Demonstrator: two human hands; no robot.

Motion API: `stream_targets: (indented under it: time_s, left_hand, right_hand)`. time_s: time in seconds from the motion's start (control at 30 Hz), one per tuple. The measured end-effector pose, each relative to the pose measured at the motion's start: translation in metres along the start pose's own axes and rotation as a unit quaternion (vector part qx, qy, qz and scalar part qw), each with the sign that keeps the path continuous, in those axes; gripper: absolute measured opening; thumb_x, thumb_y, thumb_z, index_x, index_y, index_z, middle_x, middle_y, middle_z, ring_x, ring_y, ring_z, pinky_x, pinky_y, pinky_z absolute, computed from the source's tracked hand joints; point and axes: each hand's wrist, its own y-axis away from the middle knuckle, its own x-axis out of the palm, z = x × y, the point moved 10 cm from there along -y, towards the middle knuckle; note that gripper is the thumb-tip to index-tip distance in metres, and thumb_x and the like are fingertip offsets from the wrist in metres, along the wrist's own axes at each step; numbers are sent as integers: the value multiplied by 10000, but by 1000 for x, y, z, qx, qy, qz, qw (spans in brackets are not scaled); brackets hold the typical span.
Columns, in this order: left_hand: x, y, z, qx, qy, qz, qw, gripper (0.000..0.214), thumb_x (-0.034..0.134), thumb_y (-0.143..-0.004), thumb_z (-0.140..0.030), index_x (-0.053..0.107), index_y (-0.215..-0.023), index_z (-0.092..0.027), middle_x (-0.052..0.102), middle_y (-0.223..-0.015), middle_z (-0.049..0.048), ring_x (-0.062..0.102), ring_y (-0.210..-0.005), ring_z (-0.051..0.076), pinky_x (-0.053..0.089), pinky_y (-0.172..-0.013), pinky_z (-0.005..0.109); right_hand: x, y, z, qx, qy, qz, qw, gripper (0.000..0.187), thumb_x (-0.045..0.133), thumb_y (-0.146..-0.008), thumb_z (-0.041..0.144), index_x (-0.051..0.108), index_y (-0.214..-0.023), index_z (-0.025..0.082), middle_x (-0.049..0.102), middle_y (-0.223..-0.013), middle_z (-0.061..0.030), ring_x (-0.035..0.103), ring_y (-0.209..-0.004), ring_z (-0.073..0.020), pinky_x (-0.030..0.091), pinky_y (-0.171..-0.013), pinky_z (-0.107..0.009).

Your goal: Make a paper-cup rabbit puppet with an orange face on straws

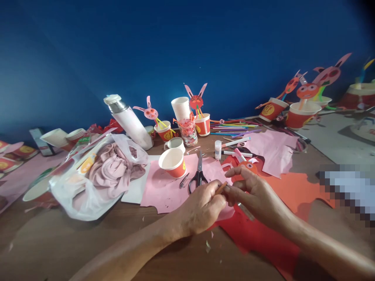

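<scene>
Over the middle of the table, my left hand (206,206) is closed around a small orange paper strip (221,188). My right hand (254,190) meets it there, thumb and fingers pinched at the strip's end, with other fingers raised. Black-handled scissors (198,177) lie just beyond my left hand on pink paper (159,197). An orange paper face (248,166) is partly hidden behind my right hand. Left of the scissors stands a red-and-white paper cup (172,164), upright. Red paper (258,230) lies beneath my right wrist.
A plastic bag (79,203) holding pink cloth sits at left, near a white thermos (131,125). Rabbit-faced cups (202,125) and stacked white cups (181,107) line the blue wall. Pipe cleaners (234,127), markers (236,153) and a glue stick (218,150) lie behind my right hand.
</scene>
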Motion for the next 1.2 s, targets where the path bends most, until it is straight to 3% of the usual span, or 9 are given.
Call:
stream_targets:
  time_s: [0.1,0.3,0.43,0.6,0.73,0.83,1.0,1.1,1.2]
  left_hand:
    - [0,0,0,-7,-20,5,1000,129,342,-798,-207,453,-738,-182,530,-741,0,465,-701,147,353,-639,267]
    - [1,0,-4,17,-29,9,999,227,291,-851,-252,488,-770,-172,533,-750,5,466,-705,139,353,-647,255]
    - [3,0,-11,30,-26,34,999,267,263,-871,-228,494,-750,-170,492,-679,-11,436,-637,117,348,-622,229]
    - [4,-2,-10,44,-33,40,998,251,258,-875,-219,474,-754,-177,473,-660,-8,408,-598,115,356,-588,217]
    - [-1,-6,4,31,-34,17,999,231,276,-871,-246,414,-695,-188,375,-565,-44,331,-505,98,303,-494,219]
    - [-1,-8,13,8,-26,18,999,224,268,-873,-257,378,-688,-194,325,-533,-65,288,-461,85,255,-460,224]
    - [-4,-9,9,12,-36,9,999,209,284,-867,-248,419,-720,-185,321,-526,-65,280,-467,89,253,-474,229]
    - [-4,-8,3,27,-57,-2,998,189,297,-858,-234,442,-748,-182,381,-557,-47,338,-510,103,290,-510,233]
    - [-4,-8,1,29,-77,-13,997,188,300,-854,-227,427,-722,-190,388,-554,-45,352,-523,109,297,-518,237]
  right_hand:
    - [-1,-1,-1,5,0,-5,1000,236,524,-776,344,422,-946,216,584,-528,63,381,-299,-55,281,-314,-168]
    - [-3,-2,2,-11,4,-14,1000,232,542,-769,354,439,-922,213,591,-514,53,569,-484,-120,395,-434,-194]
    - [-1,-2,0,1,4,-10,1000,206,518,-780,341,443,-915,204,597,-527,38,545,-433,-117,340,-367,-190]
    - [-1,-2,5,-24,18,-2,1000,165,514,-788,316,460,-880,190,607,-535,23,578,-501,-129,409,-445,-211]
    - [3,-2,4,-16,37,31,999,254,532,-785,355,446,-964,197,605,-603,37,461,-361,-71,341,-355,-190]
    - [5,-2,2,-11,27,46,999,309,519,-799,406,428,-1015,204,589,-619,50,411,-325,-51,358,-368,-201]
    - [4,-1,2,-34,39,38,998,303,497,-821,414,430,-1029,204,499,-486,93,381,-327,-57,368,-423,-219]
    - [2,0,1,-40,61,31,997,238,479,-837,367,442,-1006,204,464,-441,106,388,-323,-63,388,-466,-235]
    - [-3,-1,3,-39,89,17,995,180,488,-827,354,480,-929,207,548,-512,62,474,-390,-85,402,-481,-232]
